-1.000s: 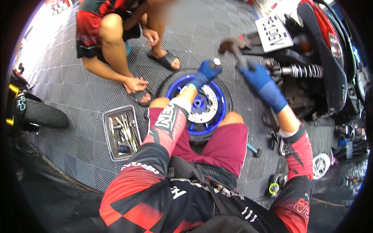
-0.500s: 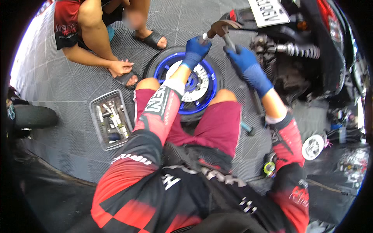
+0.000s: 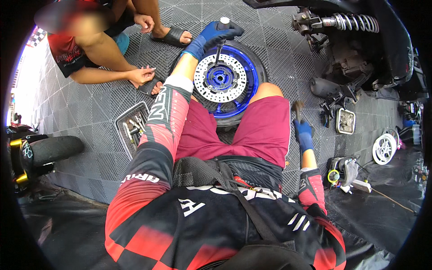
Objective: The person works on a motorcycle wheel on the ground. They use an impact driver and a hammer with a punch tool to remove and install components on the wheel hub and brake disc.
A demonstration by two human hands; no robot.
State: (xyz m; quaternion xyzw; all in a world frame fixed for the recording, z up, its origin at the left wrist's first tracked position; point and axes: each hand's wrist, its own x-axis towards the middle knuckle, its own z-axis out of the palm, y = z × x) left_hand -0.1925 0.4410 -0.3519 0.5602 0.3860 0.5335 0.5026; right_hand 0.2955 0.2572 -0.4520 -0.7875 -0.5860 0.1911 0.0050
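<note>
A wheel with a blue rim (image 3: 253, 85) and a black tyre lies flat between my knees, its silver brake disc (image 3: 201, 81) facing up. My left hand (image 3: 215, 36), in a blue glove, is wrapped round an impact driver (image 3: 224, 20) with a bright metal end. The driver's dark shaft points down to the disc's far inner part; whether its tip sits in a bolt I cannot make out. Low beside my right thigh, my gloved right hand (image 3: 304, 134) is closed round a hammer (image 3: 298, 108), head pointing away from me. Part of its handle is hidden by the glove.
Left of my knee stands a clear tray (image 3: 120, 121) of metal tools. Another person's hand (image 3: 143, 75) holds something small at the far left. A motorcycle shock absorber (image 3: 355, 22) hangs at the far right, above a small tray (image 3: 345, 121) of parts. A tyre (image 3: 56, 148) stands at left.
The hammer, raised at the impact driver's end before, has come down with my right hand beside my right thigh. My left hand has brought the impact driver upright over the disc.
</note>
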